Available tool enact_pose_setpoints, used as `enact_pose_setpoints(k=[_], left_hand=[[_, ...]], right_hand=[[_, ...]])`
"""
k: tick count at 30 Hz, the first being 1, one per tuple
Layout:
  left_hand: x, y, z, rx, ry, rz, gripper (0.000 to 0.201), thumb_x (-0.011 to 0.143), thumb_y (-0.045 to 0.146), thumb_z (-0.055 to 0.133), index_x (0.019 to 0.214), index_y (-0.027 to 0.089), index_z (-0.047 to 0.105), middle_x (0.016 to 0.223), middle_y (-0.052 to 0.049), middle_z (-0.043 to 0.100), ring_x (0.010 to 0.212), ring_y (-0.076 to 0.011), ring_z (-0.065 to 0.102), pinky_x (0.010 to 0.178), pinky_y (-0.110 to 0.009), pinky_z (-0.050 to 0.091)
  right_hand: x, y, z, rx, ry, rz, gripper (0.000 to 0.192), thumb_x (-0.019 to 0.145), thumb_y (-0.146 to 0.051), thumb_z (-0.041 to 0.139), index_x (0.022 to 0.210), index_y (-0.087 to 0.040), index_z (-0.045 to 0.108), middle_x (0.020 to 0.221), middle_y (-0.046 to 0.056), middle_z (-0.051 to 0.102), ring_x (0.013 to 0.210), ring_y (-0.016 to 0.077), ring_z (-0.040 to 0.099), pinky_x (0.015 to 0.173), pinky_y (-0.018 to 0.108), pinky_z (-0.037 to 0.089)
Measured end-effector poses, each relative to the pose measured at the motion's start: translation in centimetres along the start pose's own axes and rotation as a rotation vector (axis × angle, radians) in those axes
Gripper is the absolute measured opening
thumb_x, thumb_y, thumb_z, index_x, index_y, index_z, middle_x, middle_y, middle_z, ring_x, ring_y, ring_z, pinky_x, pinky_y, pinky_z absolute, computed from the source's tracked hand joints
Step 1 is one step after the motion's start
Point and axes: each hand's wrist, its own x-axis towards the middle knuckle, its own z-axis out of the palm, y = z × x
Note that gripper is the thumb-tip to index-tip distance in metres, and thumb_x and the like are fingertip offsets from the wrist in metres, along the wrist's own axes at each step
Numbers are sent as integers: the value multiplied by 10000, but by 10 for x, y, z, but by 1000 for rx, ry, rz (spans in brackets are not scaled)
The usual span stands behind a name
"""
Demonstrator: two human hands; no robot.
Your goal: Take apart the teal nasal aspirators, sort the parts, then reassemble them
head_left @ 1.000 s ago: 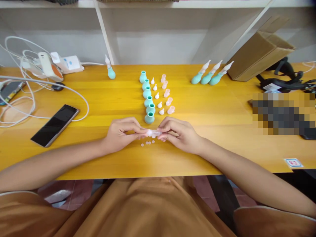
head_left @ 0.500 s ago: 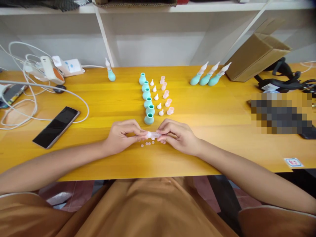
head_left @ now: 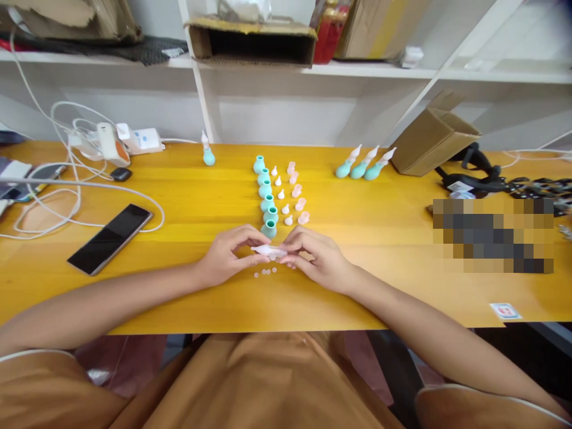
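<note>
Both hands meet just in front of the row of teal bulbs (head_left: 267, 197) on the yellow counter (head_left: 393, 238); the left hand (head_left: 230, 253) and the right hand (head_left: 313, 256) pinch the two ends of a small clear nozzle piece (head_left: 269, 251) between thumb and fingertips, so each is clamped on it, held just above the counter; this reads as the fitting step, one small part being pressed or seated into the clear piece; the next move would call for a steady grip on one end while the other fingers push squarely, since the part is tiny and slippery-looking. A few small round discs (head_left: 265, 272) lie on the counter just in front of the nozzle piece, between the hands; right of the bulb row stand a line of white tips (head_left: 281, 195) and a line of pink caps (head_left: 297, 191); three finished bulbs with nozzles (head_left: 364, 164) lie further right of the row, and a phone (head_left: 110, 238) well to its left. What sits inside the clear piece is hidden by the fingertips; possibly a disc, but too small to tell.
</note>
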Motion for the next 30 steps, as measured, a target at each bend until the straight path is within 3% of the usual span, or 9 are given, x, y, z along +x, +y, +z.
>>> enact_pose_setpoints(k=[3,5,8,10,13,16,20,26,30], left_hand=[[-4,0,2,-1,-17,-22,184,984,304,823,1133,208,775,1035,-66,824,917,-172,781,849,-287,616],[-6,-2,3,-64,37,-92,179,993,321,805,1106,195,745,1025,-66,812,923,-173,775,858,-291,619],[-3,-7,3,-197,154,-222,245,1014,399,774,1093,188,678,1022,-62,791,938,-174,769,870,-298,623],[1,-11,3,-285,195,-294,308,1038,475,733,1105,189,641,1003,-57,791,910,-168,764,858,-301,618],[5,-15,2,-349,213,-355,393,1047,569,691,1116,189,616,986,-67,811,881,-175,756,856,-319,604],[6,-17,1,-335,216,-365,428,1051,610,666,1130,192,615,1013,-83,825,947,-201,766,920,-353,594],[5,-20,3,-330,239,-370,446,1035,633,680,1123,201,614,1067,-81,814,1071,-226,775,1042,-396,588],[4,-26,7,-454,223,-416,514,972,708,718,1064,220,588,1111,-92,785,1085,-263,787,1063,-493,637],[3,-28,8,-455,219,-417,491,991,699,696,1063,223,599,1108,-83,771,1100,-263,783,1040,-485,657]], right_hand=[[2,-2,2,33,-26,29,140,1078,-308,724,1164,-215,667,1000,56,734,809,157,731,717,281,610],[1,1,2,61,18,101,145,1122,-351,644,1167,-214,660,979,43,739,725,137,713,689,274,603],[-1,11,1,58,143,217,209,1177,-268,468,1102,-211,655,934,9,722,573,88,638,631,247,565],[-2,19,0,31,158,218,284,1159,-170,390,1117,-213,669,1023,23,717,545,75,609,632,261,569],[-1,23,-1,-46,94,153,383,1051,-36,376,1123,-224,701,1189,77,712,809,152,737,769,336,625],[3,19,1,-149,0,136,401,979,4,437,1093,-234,739,1273,98,734,1140,233,750,967,422,622],[5,14,5,-227,-15,198,377,986,-20,487,1078,-231,785,1331,102,739,1138,229,767,1033,438,612],[3,20,7,-290,-69,218,408,972,-33,541,1152,-259,828,1377,94,742,1136,236,788,1013,426,638],[2,22,7,-300,-126,203,422,979,-32,545,1210,-255,818,1415,106,731,1153,238,790,1014,426,649]])
